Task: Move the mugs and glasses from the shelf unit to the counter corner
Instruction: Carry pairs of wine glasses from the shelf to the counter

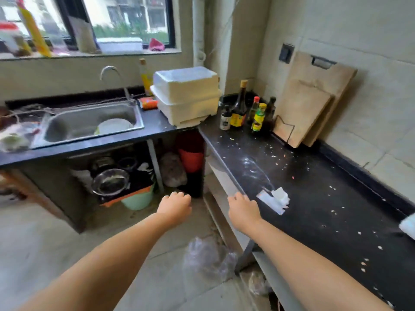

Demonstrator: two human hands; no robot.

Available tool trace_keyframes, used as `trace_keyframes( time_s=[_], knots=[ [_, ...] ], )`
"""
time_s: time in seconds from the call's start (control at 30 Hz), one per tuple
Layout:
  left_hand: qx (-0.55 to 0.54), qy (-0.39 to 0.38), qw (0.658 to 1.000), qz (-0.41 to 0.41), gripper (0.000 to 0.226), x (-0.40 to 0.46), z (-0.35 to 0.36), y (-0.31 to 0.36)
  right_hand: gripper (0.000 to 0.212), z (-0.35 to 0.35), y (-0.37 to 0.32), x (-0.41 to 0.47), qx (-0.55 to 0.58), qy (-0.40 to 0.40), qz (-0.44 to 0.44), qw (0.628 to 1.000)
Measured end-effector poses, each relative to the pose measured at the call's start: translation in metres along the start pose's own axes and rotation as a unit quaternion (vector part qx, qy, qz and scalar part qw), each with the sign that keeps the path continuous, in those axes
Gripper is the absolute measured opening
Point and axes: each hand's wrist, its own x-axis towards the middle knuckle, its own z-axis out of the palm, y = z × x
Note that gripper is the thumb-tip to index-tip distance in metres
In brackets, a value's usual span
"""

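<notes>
- Left hand point(176, 204): curled into a loose fist, empty, held over the floor in front of the open space under the worktop.
- Right hand point(243, 211): fingers bent, holding nothing, resting at the front edge of the black worktop point(314, 198); contact with the edge likely, not certain.
- Mugs and glasses: none visible anywhere in view; shelf unit likewise out of view.
- Worktop corner: occupied by a stacked white foam box point(186, 95), overhanging the front edge near the inner corner.
- Beside the box, at the back of the corner: cluster of sauce bottles point(247, 113), upright, close together.
- Along the right-hand wall edge: two wooden cutting boards point(312, 102) leaning against the tiles, smaller in front of larger.
- Near the front edge, just beside the right hand: crumpled white paper point(275, 199) lying flat; pale crumbs scattered over the dark surface.
- Left stretch of worktop: steel sink point(89, 122) with a white plate point(115, 126) inside and a curved tap point(112, 74) behind.
- Below the sink: steel bowl point(111, 181), green bucket point(138, 199) and red bucket point(190, 159) stored in the open recess.
- Floor, between the forearms: clear plastic bag point(208, 259), crumpled.
</notes>
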Motion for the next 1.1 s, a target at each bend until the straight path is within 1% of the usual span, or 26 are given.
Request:
trace_keyframes(
  time_s=[0.03,0.07,0.1,0.2,0.37,0.5,0.73,0.83,0.9,1.03,1.1],
  knots=[
    [-0.002,0.003,1.0,-0.028,0.03,-0.019,-0.001,-0.039,0.034,-0.005,-0.038,0.007,0.004,0.002,-0.02,1.0],
    [-0.003,0.008,0.999,-0.044,0.03,-0.027,-0.001,-0.06,0.034,-0.009,-0.058,0.01,0.009,0.005,-0.03,1.0],
    [-0.004,0.014,0.997,-0.076,0.031,-0.045,-0.003,-0.096,0.034,-0.013,-0.093,0.017,0.011,0.009,-0.054,0.998],
    [-0.018,0.034,0.988,-0.152,0.032,-0.086,-0.008,-0.172,0.032,-0.026,-0.176,0.037,-0.001,0.019,-0.128,0.992],
    [-0.052,0.041,0.968,-0.241,0.032,-0.137,-0.005,-0.257,0.03,-0.037,-0.287,0.067,-0.026,0.027,-0.227,0.973],
    [-0.071,0.049,0.954,-0.288,0.031,-0.161,-0.003,-0.31,0.03,-0.038,-0.352,0.09,-0.045,0.012,-0.285,0.957],
    [-0.098,0.096,0.917,-0.374,0.024,-0.162,-0.016,-0.427,0.03,-0.056,-0.471,0.164,-0.055,0.017,-0.36,0.931],
    [-0.107,0.083,0.902,-0.41,0.023,-0.15,-0.024,-0.479,0.026,-0.074,-0.527,0.199,-0.039,0.023,-0.393,0.919],
    [-0.101,0.071,0.898,-0.421,0.024,-0.142,-0.028,-0.509,0.025,-0.088,-0.564,0.22,-0.026,0.026,-0.418,0.908],
    [-0.113,0.075,0.884,-0.447,0.027,-0.132,-0.041,-0.567,0.025,-0.109,-0.638,0.259,-0.007,0.023,-0.462,0.887],
    [-0.11,0.072,0.884,-0.449,0.028,-0.132,-0.045,-0.597,0.024,-0.112,-0.676,0.275,-0.003,0.018,-0.478,0.878]
  ],
)
